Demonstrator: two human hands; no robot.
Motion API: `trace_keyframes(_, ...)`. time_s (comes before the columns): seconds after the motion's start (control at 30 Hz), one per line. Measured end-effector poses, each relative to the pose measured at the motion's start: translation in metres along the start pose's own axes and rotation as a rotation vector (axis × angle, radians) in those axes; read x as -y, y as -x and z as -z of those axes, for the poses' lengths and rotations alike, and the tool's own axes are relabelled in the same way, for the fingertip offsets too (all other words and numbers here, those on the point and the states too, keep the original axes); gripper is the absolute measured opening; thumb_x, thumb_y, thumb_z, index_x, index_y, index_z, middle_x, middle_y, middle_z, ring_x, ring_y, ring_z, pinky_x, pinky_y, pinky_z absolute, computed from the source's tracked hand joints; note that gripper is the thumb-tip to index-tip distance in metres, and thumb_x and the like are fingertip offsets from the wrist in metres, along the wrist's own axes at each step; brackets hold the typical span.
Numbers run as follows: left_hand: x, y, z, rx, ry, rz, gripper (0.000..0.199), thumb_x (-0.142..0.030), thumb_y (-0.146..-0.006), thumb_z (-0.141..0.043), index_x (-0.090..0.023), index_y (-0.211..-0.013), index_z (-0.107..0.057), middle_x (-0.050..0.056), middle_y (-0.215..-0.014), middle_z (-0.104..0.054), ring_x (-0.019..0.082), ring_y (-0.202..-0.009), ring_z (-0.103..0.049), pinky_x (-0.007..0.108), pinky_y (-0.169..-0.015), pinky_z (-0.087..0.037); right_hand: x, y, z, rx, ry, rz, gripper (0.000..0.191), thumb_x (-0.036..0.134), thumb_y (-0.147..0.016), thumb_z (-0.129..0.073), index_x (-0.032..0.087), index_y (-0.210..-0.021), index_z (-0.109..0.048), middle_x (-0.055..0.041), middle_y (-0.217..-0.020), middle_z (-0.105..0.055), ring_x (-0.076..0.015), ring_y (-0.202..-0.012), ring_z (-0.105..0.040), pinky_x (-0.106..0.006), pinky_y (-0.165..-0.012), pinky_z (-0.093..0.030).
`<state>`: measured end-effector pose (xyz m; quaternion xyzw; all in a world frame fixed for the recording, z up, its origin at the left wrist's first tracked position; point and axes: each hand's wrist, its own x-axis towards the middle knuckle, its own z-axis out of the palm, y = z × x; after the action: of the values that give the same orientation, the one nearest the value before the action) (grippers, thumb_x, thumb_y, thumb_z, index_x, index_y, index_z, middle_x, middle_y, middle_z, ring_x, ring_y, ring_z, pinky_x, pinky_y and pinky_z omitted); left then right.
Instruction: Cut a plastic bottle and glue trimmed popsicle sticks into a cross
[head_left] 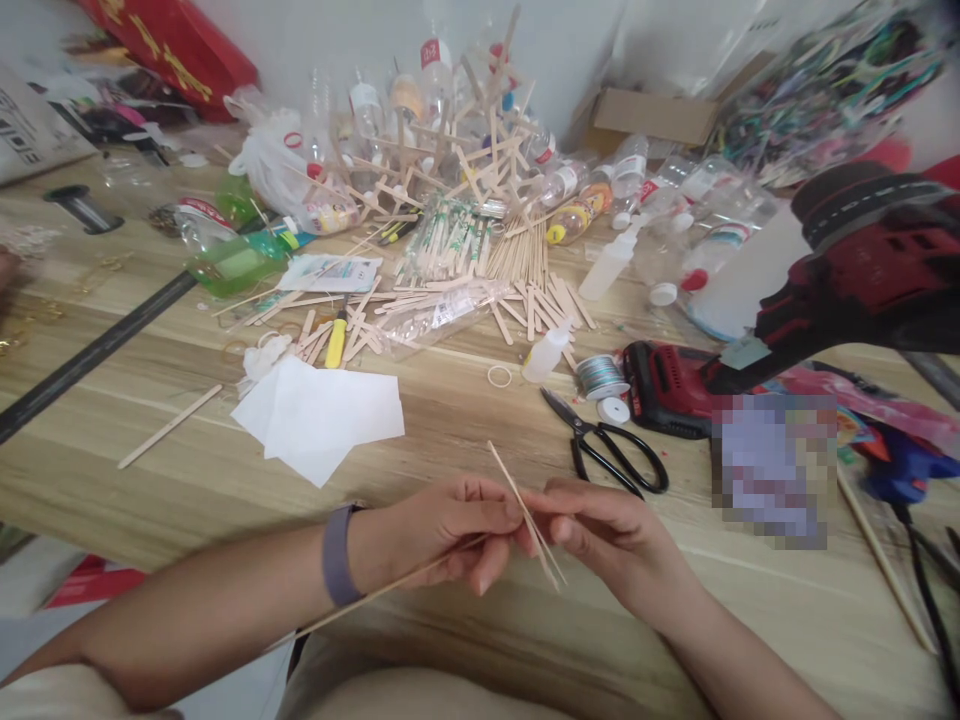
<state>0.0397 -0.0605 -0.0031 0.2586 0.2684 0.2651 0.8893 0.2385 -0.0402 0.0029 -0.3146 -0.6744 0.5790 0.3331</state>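
My left hand (465, 525), with a purple-grey band on the wrist, is closed around thin wooden sticks. One long stick (382, 590) runs from this hand down toward my lap. Shorter thin sticks (525, 508) cross at the fingertips, tilted, their lower ends slightly apart. My right hand (619, 545) meets them from the other side, index finger and thumb pinched close about the sticks; the exact contact is partly hidden by the fingers. Black-handled scissors (604, 440) lie just beyond my right hand. White paper sheets (322, 415) lie beyond my left hand.
Craft sticks (536, 305), plastic bottles (435, 75) and a joined stick structure (480, 150) crowd the back. A red-and-black power tool (855, 290) stands at right, near a thread spool (602, 376) and glue bottle (546, 352). A yellow-handled screwdriver (337, 342) lies behind the paper.
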Motion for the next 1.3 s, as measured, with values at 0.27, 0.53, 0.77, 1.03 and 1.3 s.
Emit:
trace_keyframes(0.27, 0.002, 0.0, 0.002, 0.034, -0.04, 0.082, 0.043, -0.055, -0.074, -0.074, -0.013, -0.072, -0.065, -0.004, -0.041, -0.056, 0.004, -0.033, -0.039, 0.021, -0.038, -0.016, -0.003, 0.001, -0.005, -0.027, -0.312, -0.278, 0.018, 0.038, -0.079, -0.078, 0.021, -0.086, -0.077, -0.0015, -0.069, -0.072, -0.0126, -0.062, -0.065, -0.025, -0.061, -0.054)
trace_keyframes(0.53, 0.001, 0.0, 0.001, 0.055, -0.061, 0.121, 0.042, -0.055, -0.076, -0.071, -0.014, -0.072, -0.065, -0.004, -0.041, -0.056, 0.004, -0.031, -0.033, 0.022, -0.037, -0.014, -0.003, 0.001, -0.008, -0.001, -0.444, -0.352, 0.014, 0.032, -0.079, -0.078, 0.019, -0.081, -0.073, 0.0011, -0.066, -0.071, -0.008, -0.06, -0.063, -0.019, -0.06, -0.05)
trace_keyframes(0.77, 0.0, 0.0, -0.001, 0.057, -0.069, 0.118, 0.042, -0.055, -0.074, -0.072, -0.014, -0.07, -0.064, -0.004, -0.041, -0.056, 0.004, -0.031, -0.034, 0.023, -0.036, -0.013, -0.002, 0.002, -0.009, 0.018, -0.469, -0.367, 0.016, 0.033, -0.081, -0.077, 0.019, -0.082, -0.072, 0.0012, -0.066, -0.07, -0.0076, -0.06, -0.062, -0.019, -0.06, -0.049)
trace_keyframes(1.03, 0.004, -0.001, 0.004, 0.073, -0.06, 0.127, 0.043, -0.056, -0.075, -0.072, -0.014, -0.07, -0.063, -0.004, -0.043, -0.058, 0.004, -0.034, -0.038, 0.023, -0.038, -0.015, -0.001, 0.003, -0.009, 0.017, -0.372, -0.347, 0.017, 0.036, -0.081, -0.076, 0.02, -0.083, -0.073, 0.0011, -0.067, -0.069, -0.0091, -0.062, -0.061, -0.021, -0.061, -0.047)
trace_keyframes(1.3, 0.003, 0.0, 0.002, 0.05, -0.044, 0.109, 0.041, -0.054, -0.074, -0.073, -0.015, -0.07, -0.063, -0.004, -0.042, -0.057, 0.005, -0.035, -0.039, 0.023, -0.04, -0.015, -0.002, 0.002, -0.005, 0.015, -0.236, -0.281, 0.02, 0.04, -0.081, -0.074, 0.021, -0.086, -0.074, -0.0008, -0.07, -0.07, -0.0122, -0.064, -0.063, -0.024, -0.062, -0.05)
